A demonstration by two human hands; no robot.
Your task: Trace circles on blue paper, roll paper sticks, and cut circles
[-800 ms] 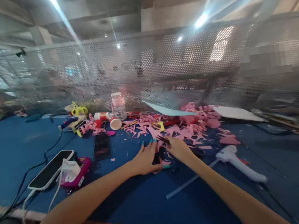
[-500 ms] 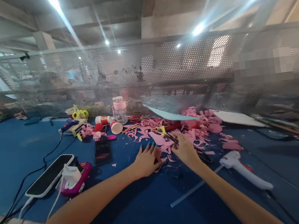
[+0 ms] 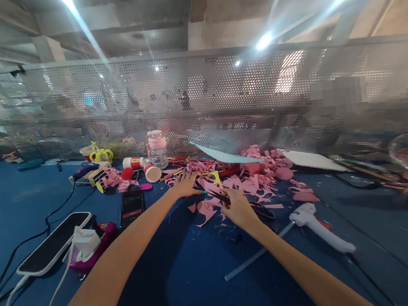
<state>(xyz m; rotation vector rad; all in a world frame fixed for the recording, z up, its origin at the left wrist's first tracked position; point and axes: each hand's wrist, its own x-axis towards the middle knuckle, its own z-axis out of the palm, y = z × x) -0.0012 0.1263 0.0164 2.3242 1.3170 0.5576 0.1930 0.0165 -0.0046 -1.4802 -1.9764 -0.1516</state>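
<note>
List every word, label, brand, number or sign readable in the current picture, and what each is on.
No text can be read.
White-and-red cup lying on its side: a mark on its red band, too small and blurred to read.
Magenta box by the white plug: a small mark, too blurred to tell whether it is lettering.

left hand (image 3: 186, 185) is reaching over pink scraps (image 3: 258, 184); right hand (image 3: 236, 207) is holding dark tool (image 3: 222, 197); glue gun (image 3: 319, 229) is lying nearby.
</note>
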